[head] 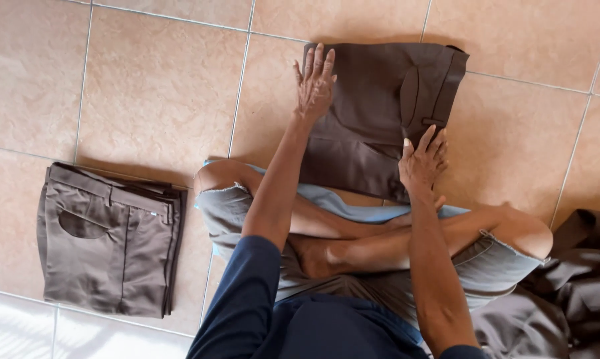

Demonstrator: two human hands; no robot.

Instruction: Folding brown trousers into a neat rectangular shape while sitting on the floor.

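Observation:
A dark brown pair of folded trousers (373, 113) lies on the tiled floor in front of my crossed legs. My left hand (315, 83) rests flat on its upper left corner, fingers spread. My right hand (423, 161) presses flat on the lower right part of the same trousers, near the waistband and back pocket. Neither hand grips the cloth.
A second folded pair of grey-brown trousers (107, 242) lies on the beige floor tiles (160, 86) at my left. A heap of unfolded brown cloth (566, 286) sits at my right. A light blue cloth (353, 207) is under my legs.

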